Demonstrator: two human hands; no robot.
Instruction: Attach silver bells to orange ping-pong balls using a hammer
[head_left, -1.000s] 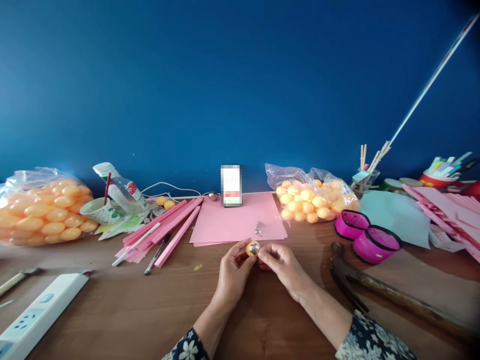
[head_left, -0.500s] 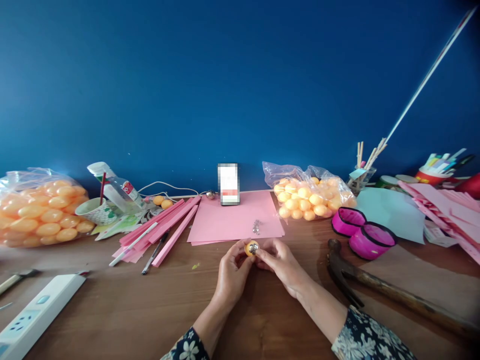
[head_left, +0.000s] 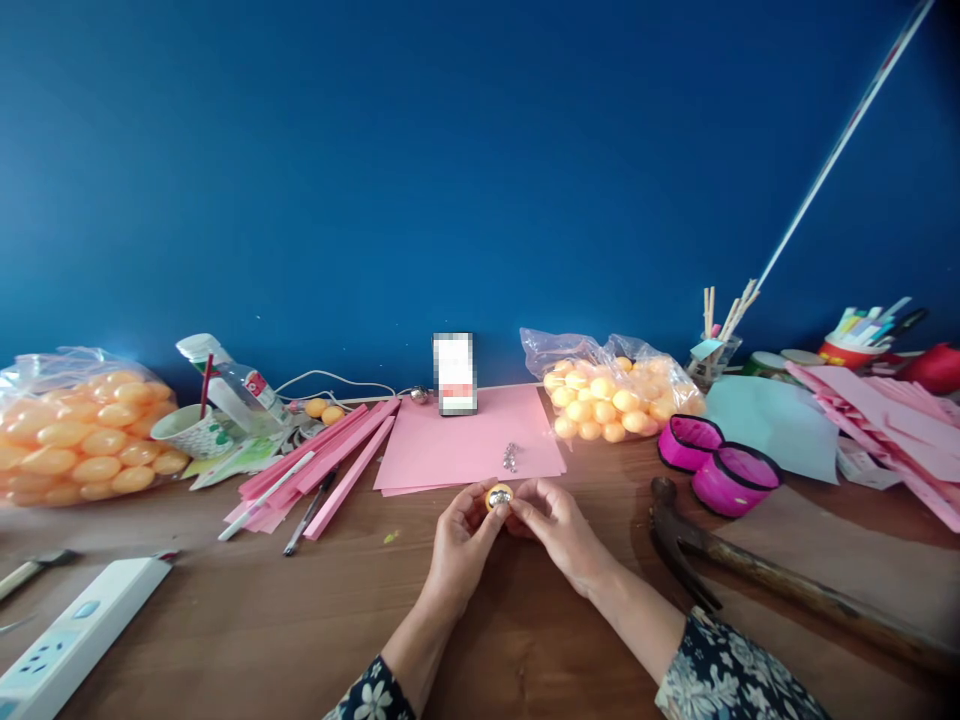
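Orange ball (head_left: 491, 493) is btwn my L hand (head_left: 459, 545) & R hand (head_left: 559, 530), just this side of pink paper (head_left: 457, 450); both grips closed on it, L side & R edge. Silver pc (head_left: 500, 497) faces me; neither hand's nearer.

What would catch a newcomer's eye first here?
Probably the deep blue wall filling the upper view. Low in the centre, the left hand holds a small orange ball, the right hand at its edge. A left bag and a right bag bulge with orange balls.
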